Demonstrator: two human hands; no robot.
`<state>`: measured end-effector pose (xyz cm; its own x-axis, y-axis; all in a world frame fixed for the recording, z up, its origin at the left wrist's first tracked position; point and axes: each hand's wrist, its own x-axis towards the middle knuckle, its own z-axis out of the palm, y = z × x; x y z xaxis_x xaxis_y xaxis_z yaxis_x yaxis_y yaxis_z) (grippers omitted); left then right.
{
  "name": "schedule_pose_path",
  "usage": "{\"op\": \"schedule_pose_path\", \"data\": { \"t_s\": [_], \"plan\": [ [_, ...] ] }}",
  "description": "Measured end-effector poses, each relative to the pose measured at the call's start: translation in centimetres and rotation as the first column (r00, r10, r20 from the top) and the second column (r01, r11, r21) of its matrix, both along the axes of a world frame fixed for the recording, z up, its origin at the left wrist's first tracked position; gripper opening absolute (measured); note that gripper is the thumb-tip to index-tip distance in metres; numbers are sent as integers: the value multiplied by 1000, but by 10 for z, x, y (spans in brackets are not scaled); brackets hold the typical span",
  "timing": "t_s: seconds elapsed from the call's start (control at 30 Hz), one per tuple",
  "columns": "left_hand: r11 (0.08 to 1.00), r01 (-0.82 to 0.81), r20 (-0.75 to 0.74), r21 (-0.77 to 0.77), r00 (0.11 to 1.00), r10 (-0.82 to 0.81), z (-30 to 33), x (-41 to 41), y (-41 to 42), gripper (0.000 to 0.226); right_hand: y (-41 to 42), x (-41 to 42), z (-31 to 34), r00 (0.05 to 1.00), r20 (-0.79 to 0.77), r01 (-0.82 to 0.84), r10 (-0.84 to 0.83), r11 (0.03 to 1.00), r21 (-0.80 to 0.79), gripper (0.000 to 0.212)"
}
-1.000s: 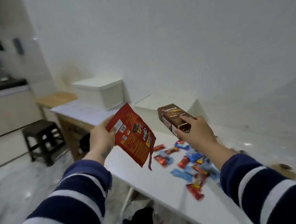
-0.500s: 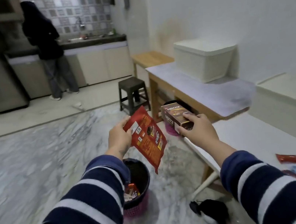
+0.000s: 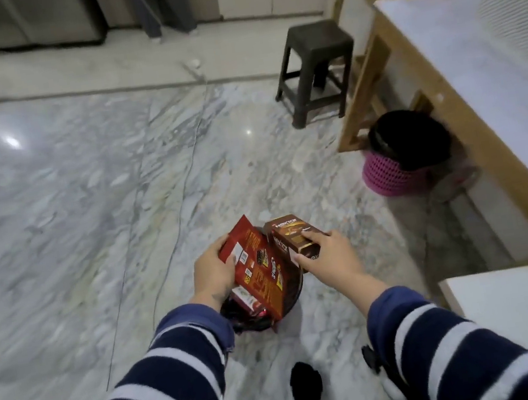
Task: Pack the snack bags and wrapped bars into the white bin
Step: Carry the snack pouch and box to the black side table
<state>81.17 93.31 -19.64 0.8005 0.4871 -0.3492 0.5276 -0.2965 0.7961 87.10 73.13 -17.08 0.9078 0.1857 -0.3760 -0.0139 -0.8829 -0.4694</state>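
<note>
Swung Down From Tabletop to Floor Bin

Now tilted down at the marble floor (image 3: 82, 194), wall and far tabletop gone from view. Two bins counted: pink basket (image 3: 393, 175) under the tabletop (image 3: 463, 71), dark bin (image 3: 291, 295) below the hands. One stool (image 3: 316, 67). Left hand (image 3: 213, 270) clasping one red snack bag (image 3: 256, 270); right hand (image 3: 328, 252) gripping one brown box (image 3: 290, 235). White bin unseen; packing seemingly not begun.

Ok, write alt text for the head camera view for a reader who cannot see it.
Seen from above, a left hand holds a red snack bag and a right hand holds a brown box over a dark bin on a marble floor. A dark stool and a pink basket stand by a wooden table.
</note>
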Motion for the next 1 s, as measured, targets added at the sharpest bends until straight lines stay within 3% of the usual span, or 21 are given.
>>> {"op": "schedule_pose_path", "data": {
  "t_s": [0.17, 0.27, 0.47, 0.63, 0.8, 1.0],
  "plan": [
    [984, -124, -152, -128, 983, 105, -82, 17, 9, 41, 27, 31, -89, 984, -177, -19, 13, 999, -37, 62],
    [981, -157, -212, -116, 968, 130, -137, 34, 23, 43, 43, 43, -148, 975, -223, -28, 13, 998, -62, 61],
    [987, -131, -302, -96, 948, 97, -258, 75, 48, 47, 70, 67, -273, 967, -254, -15, -5, 997, -77, 64],
    [1000, -9, -456, -15, 890, 1, -324, 82, 61, 68, 84, 76, -336, 931, -355, -129, 80, 985, -117, 70],
    [997, 74, -498, -10, 865, -69, -298, 86, 60, 74, 88, 82, -312, 922, -372, -164, 105, 978, -131, 63],
    [961, 277, -505, 2, 830, -238, -182, 107, 52, 57, 76, 101, -201, 922, -372, -161, 105, 979, -124, 57]
  ]
}}
